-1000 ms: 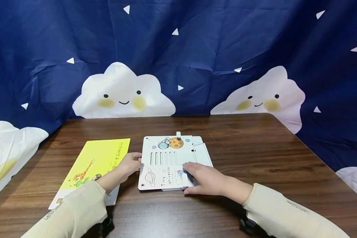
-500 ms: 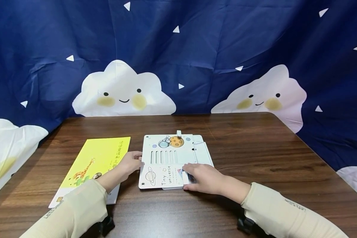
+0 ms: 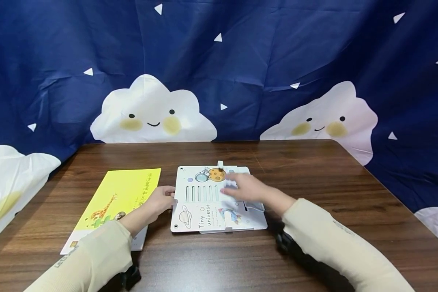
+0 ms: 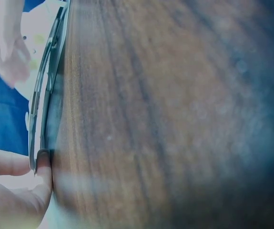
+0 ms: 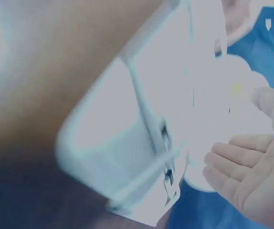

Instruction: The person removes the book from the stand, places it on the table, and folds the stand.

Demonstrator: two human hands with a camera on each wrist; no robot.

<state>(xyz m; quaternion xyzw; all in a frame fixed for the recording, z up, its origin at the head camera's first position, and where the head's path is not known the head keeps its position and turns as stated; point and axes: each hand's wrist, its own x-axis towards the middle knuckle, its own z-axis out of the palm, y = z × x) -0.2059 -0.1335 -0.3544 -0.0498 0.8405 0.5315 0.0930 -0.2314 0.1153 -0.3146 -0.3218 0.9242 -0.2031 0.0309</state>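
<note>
A flat white book stand printed "Tiny universe" lies on the table, with a planet, an astronaut and a rocket drawn on it. My left hand pinches its left edge, and in the left wrist view the thumb and a finger sit on either side of that thin edge. Over the stand's right half is my right hand, slightly blurred, fingers extended and pointing left. The right wrist view has this palm apart from the stand's panel. One small white clip sticks up at the far edge.
A yellow book with a giraffe on its cover lies left of the stand, partly under my left forearm. The brown wooden table ends at a blue curtain with smiling clouds.
My right hand has lifted off the stand's near right part and moved farther back over it, uncovering the rocket drawing and the near clip. The left hand stays at the left edge.
</note>
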